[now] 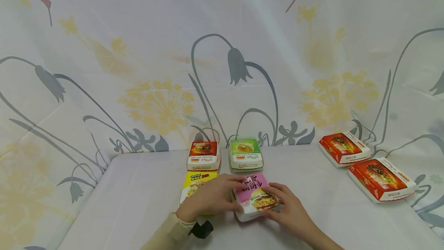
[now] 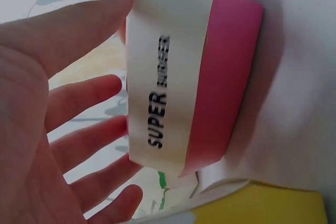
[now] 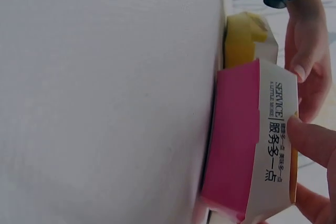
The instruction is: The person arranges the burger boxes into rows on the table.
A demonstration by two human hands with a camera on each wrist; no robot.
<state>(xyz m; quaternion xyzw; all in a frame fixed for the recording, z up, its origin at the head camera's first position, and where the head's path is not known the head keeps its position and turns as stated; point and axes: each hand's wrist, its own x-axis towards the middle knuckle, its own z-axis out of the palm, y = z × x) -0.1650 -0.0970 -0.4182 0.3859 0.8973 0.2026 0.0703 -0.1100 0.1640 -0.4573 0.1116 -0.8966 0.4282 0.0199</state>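
Observation:
A burger box with a pink and white printed lid (image 1: 254, 192) sits slightly turned in front of me, between my two hands. My left hand (image 1: 218, 196) holds its left side, thumb at the near corner and fingers at the far edge; the left wrist view shows the white lid side (image 2: 168, 72) above a pink base (image 2: 226, 82). From the right, my right hand (image 1: 291, 211) grips the box with its thumb at the near edge and fingers over the lid. Partly hidden beneath my left hand is a yellow burger box (image 1: 194, 182).
Behind stand a red burger box (image 1: 204, 155) and a green one (image 1: 245, 153), side by side. Two more red boxes, one farther back (image 1: 343, 147) and one nearer (image 1: 381, 178), lie at the table's right edge. A flower-patterned sheet (image 1: 215, 18) hangs behind the white table (image 1: 138, 196).

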